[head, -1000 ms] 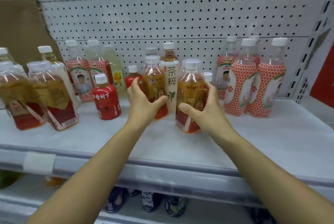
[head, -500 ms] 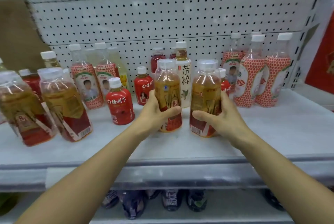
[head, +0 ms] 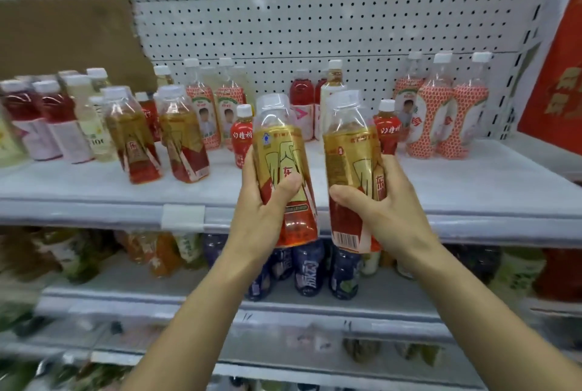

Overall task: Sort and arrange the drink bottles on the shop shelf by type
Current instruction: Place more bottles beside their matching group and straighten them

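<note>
head view: the left hand (head: 263, 217) and right hand (head: 385, 214) each wrap fingers around a gold-and-red tea bottle, left bottle (head: 283, 170), right bottle (head: 349, 170), now lifted off the shelf (head: 472, 198). two matching bottles (head: 157, 135) stand left of the fingers, probably their destination.

Gold-and-red bottles (head: 285, 176); red-white netted bottles (head: 441, 116).

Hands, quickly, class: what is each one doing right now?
Left hand: closed around a gold-and-red tea bottle, lifted off the shelf.
Right hand: closed around a matching second tea bottle, also lifted.
</note>
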`<action>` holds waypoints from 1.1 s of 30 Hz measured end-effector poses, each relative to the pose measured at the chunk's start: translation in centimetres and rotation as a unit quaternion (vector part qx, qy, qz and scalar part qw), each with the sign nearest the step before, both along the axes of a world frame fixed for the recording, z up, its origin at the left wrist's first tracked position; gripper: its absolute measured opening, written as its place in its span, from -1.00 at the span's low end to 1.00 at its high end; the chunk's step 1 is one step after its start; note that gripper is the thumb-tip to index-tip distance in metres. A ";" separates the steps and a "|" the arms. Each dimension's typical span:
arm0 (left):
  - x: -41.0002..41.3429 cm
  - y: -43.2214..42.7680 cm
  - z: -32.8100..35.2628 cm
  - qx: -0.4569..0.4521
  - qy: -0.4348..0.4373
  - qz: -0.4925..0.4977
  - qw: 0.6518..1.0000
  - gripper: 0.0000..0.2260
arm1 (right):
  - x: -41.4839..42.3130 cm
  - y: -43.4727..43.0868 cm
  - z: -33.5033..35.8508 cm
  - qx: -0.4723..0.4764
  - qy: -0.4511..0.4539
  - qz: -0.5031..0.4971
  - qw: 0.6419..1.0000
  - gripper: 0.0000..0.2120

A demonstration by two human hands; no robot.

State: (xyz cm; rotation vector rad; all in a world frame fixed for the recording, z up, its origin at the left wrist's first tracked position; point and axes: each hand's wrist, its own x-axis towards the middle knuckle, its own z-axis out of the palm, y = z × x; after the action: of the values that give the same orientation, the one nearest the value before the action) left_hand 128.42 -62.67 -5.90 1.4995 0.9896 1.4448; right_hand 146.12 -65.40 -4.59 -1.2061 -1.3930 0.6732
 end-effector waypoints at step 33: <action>-46.6 -14.9 -7.3 -0.158 -0.042 0.266 0.950 -0.46 | -47.5 -4.6 -6.7 -0.127 0.028 0.221 0.966 -0.49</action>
State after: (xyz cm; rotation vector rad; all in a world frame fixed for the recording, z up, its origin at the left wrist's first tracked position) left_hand 81.85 -77.60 -13.23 0.9678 1.5696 1.5970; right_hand 98.62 -70.01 -11.31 -1.0653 -1.5786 1.2199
